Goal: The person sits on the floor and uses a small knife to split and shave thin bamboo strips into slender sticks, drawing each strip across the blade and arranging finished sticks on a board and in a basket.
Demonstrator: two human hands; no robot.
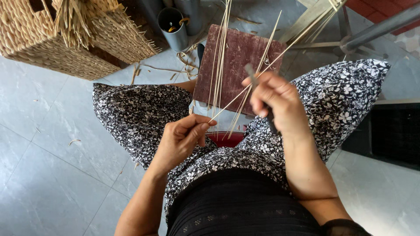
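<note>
A thin pale strip is pinched at its near end between the thumb and fingertips of the left hand, which is closed on it just above the lap. The strip runs up and to the right, across the right hand and on toward the far right. The right hand is closed around a dark-handled knife, whose blade end shows above the fingers and whose handle shows below them; the strip passes at the blade and thumb. More pale strips lie lengthwise over a reddish-brown board set just beyond the knees, their near ends reaching toward a red object between the legs. A woven basket stands at the far left, with loose straw ends sticking out of it. Grey tubes stand just right of the basket. Metal stand legs are seen at the far right, on the grey tiled floor.
</note>
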